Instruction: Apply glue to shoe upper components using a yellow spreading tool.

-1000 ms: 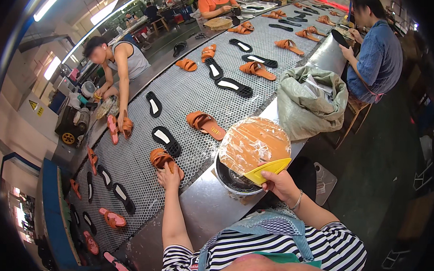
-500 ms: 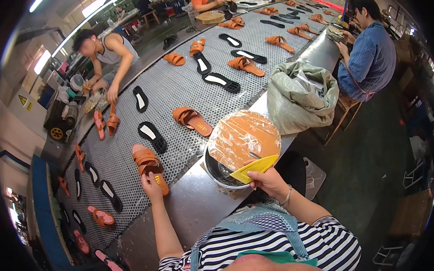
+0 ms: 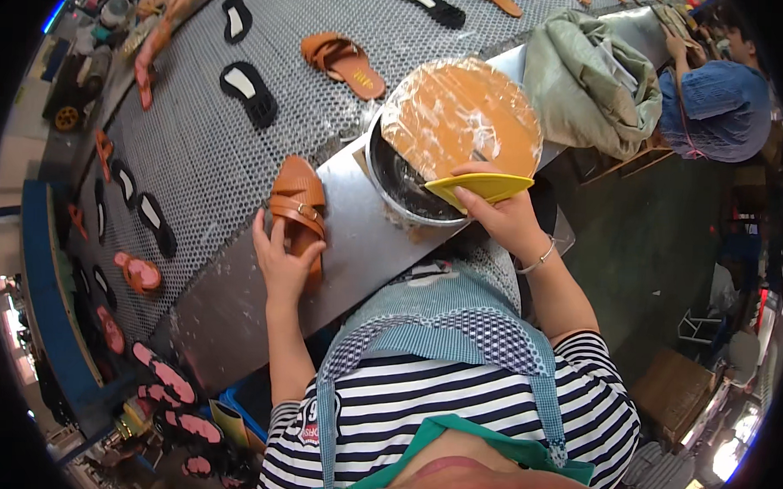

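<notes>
A brown strappy sandal (image 3: pixel 300 188) is in my left hand (image 3: pixel 286 262), toe pointing away from me. My thumb presses its right side and my fingers its left, below the crossed straps. It is at the line between the mesh belt and the metal edge; whether it touches the surface I cannot tell. My right hand (image 3: pixel 506 221) grips a flat yellow scraper (image 3: pixel 490 188) over a round metal pot (image 3: pixel 375 171). A tan disc (image 3: pixel 452 104) wrapped in clear film covers most of the pot, and the gap beside it looks dark inside.
On the mesh belt (image 3: pixel 201 152) lie another brown sandal (image 3: pixel 342 62) and several black soles (image 3: pixel 248 93) with white centres. A grey-green sack (image 3: pixel 587 87) stands right of the pot, with a seated co-worker (image 3: pixel 715 105) beyond. Another person's hand shows at upper left.
My view has tilted down, so the far belt has left the picture. My left hand has turned the sandal more upright and drawn it beside the metal edge. My right hand keeps the scraper.
</notes>
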The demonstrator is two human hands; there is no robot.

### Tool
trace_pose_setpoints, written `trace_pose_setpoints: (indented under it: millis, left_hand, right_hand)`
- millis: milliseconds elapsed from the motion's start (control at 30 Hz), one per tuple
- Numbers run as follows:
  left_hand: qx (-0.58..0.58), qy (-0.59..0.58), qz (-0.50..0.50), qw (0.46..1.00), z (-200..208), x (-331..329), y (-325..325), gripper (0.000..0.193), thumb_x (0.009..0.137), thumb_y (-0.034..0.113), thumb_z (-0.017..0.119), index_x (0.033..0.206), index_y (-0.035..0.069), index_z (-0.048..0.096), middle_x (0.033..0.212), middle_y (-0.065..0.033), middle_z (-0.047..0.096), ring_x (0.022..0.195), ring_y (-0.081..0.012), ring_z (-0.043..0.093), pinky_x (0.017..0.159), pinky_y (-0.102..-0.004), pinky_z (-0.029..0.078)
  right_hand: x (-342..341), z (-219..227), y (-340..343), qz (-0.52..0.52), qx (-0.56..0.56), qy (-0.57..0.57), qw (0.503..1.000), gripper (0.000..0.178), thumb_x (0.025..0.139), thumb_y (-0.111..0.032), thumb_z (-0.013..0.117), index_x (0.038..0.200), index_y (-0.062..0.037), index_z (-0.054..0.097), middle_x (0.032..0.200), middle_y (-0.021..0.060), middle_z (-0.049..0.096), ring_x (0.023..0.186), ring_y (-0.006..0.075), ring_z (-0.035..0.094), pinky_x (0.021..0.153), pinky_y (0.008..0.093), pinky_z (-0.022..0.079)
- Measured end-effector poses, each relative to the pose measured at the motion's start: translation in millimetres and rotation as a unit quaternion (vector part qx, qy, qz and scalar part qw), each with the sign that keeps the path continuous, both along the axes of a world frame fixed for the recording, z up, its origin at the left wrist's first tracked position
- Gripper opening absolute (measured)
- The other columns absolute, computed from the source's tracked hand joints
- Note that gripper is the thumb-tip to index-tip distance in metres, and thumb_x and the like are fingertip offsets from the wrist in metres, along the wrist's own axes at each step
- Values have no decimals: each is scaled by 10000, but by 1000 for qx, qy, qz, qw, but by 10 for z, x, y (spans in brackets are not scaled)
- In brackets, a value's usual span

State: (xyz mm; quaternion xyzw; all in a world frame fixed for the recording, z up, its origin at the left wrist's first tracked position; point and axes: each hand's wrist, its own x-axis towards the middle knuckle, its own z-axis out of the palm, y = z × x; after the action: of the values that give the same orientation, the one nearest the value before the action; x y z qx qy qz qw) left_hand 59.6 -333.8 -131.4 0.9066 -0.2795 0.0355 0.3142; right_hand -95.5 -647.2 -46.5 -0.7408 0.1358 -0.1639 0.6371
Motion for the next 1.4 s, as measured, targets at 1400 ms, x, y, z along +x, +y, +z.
trace_pose_setpoints:
  millis: [1400]
  left_hand:
    - [-552,691,1,467,562,-482,-1124,611,947,540,315,1273,45,463,1054,-139,609,831,-238,624,677,-338,541]
  right_hand:
    - [328,41,105,31,165,-108,980,240,911,-53,590,1149,-31,575,982,28,613,746,60,574,631,174,479]
